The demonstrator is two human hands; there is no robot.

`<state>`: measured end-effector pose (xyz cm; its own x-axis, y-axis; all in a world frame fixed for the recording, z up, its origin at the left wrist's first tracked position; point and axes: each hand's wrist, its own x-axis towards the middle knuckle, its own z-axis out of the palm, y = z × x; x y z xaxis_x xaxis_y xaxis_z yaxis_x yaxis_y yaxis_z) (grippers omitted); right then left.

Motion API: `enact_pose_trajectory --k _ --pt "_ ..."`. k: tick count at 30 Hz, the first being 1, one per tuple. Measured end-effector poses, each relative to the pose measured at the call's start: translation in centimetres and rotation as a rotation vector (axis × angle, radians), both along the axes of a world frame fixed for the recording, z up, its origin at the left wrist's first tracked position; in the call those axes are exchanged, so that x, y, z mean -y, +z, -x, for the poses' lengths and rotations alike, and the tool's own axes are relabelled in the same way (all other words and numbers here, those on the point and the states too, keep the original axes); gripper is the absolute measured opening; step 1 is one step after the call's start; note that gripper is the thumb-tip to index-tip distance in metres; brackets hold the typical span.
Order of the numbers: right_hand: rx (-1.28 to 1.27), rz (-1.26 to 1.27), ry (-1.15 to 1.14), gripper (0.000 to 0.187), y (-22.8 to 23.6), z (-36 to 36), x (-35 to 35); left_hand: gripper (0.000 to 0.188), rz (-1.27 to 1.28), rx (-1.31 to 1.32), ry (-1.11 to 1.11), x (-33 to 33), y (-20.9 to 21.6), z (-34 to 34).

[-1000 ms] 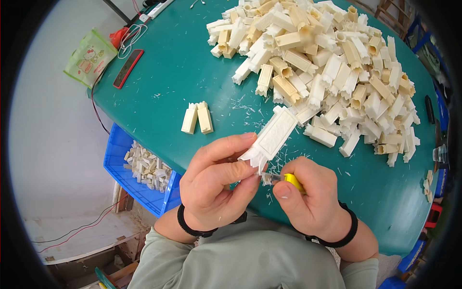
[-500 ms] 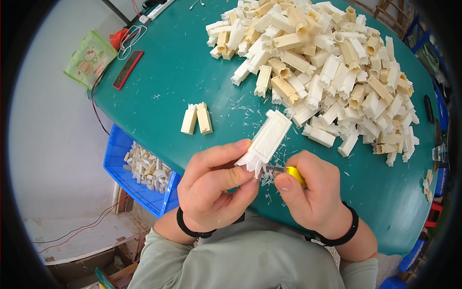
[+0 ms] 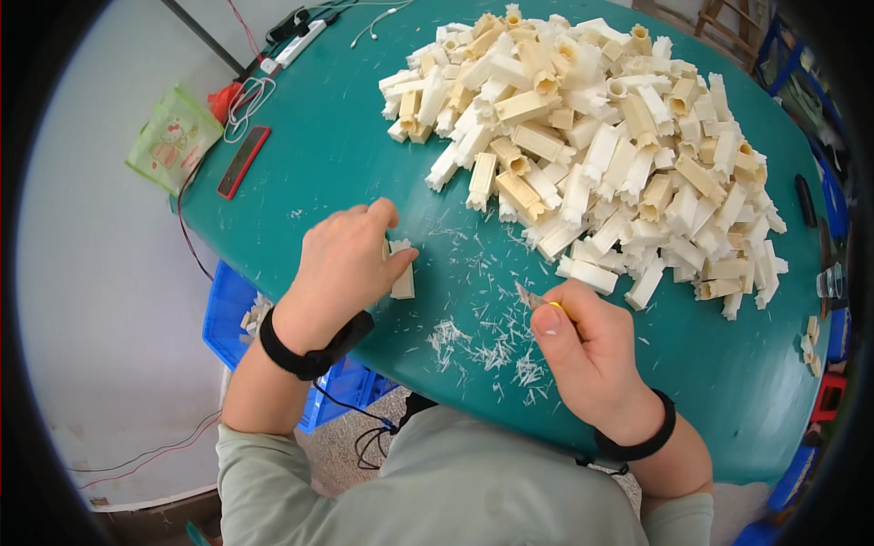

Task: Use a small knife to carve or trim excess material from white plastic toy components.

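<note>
Left hand (image 3: 344,255) out over the green table (image 3: 719,391), thumb across the top of a white block (image 3: 402,286), fingers curled, and whether they grip it I cannot tell! Over on the other side, right hand (image 3: 590,359) has the yellow knife (image 3: 531,298) wrapped tight, blade angled up and leftward. Shavings (image 3: 496,350) litter the space between, the big pile (image 3: 592,155) beyond, blue bin (image 3: 223,314) below the table's left edge.

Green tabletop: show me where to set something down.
Mostly bare: between the flat black red-edged device and the heaped cream box-shaped pieces; right of the right hand, nearer than those pieces. Crowded: the heap, and left of that hand, where thin white shavings lie.
</note>
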<state>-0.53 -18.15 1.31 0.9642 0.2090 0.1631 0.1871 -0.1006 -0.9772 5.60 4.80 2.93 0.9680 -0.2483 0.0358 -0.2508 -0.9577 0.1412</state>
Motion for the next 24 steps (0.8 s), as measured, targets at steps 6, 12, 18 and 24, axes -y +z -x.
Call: enact_pose_trajectory --k 6,12,18,24 --pt "0.004 0.025 -0.021 0.034 -0.1 -0.3 0.3 0.03 0.234 0.07 -0.166 3.7 -0.2 -3.8" --pt "0.074 0.024 -0.004 0.033 -0.2 -0.2 0.1 0.026 0.362 -0.149 -0.072 4.3 -1.7 -6.6" --pt "-0.024 -0.015 -0.063 0.033 0.1 -0.5 0.4 0.043 0.735 -0.281 0.029 3.6 0.9 -1.3" --pt "0.027 -0.045 -0.026 0.033 -0.3 -0.2 0.2 0.053 1.347 -0.447 -0.255 4.1 0.3 5.1"
